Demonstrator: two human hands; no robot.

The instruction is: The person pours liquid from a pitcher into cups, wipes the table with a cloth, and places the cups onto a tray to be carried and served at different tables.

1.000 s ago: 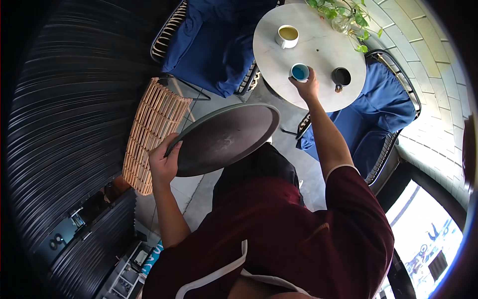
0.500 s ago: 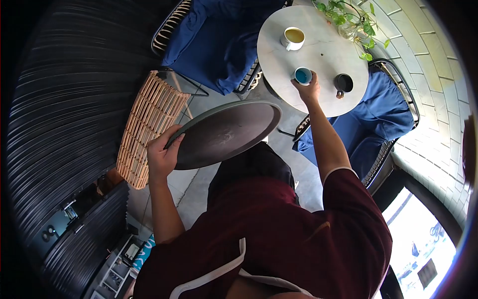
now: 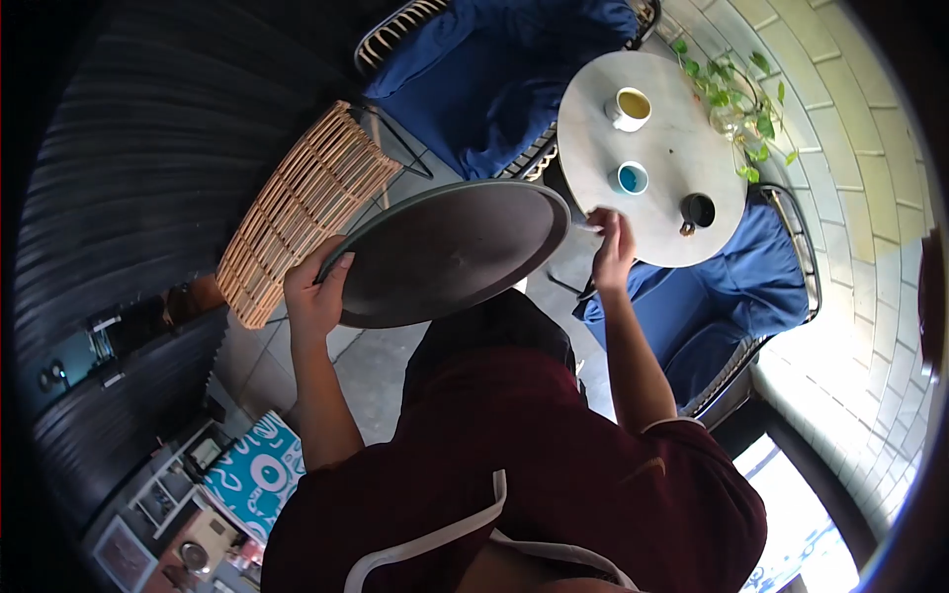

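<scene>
My left hand (image 3: pixel 314 295) grips the near-left rim of a large round dark serving tray (image 3: pixel 450 257), thumb on top. The tray is tilted and bears nothing. My right hand (image 3: pixel 613 247) is near the edge of the round pale table (image 3: pixel 682 153), its fingers curled in. A small pale bit shows at the fingertips, too blurred to name. Just beyond that hand stands a cup with a blue inside (image 3: pixel 630 178), apart from the fingers. A white mug with yellowish contents (image 3: pixel 629 111) is farther back. A black mug (image 3: pixel 697 211) stands to the right.
Blue-cushioned chairs stand behind the table (image 3: pixel 484 89) and at its right (image 3: pixel 692 306). A leafy plant in a glass vase (image 3: pixel 730 119) sits at the table's far edge, against the tiled wall (image 3: pixel 840 128). A slatted rattan piece (image 3: pixel 306 208) is at the left.
My right hand has come away from the blue-inside cup, back toward me, and its fingers have curled. The cup stays on the table. My left hand still holds the tray.
</scene>
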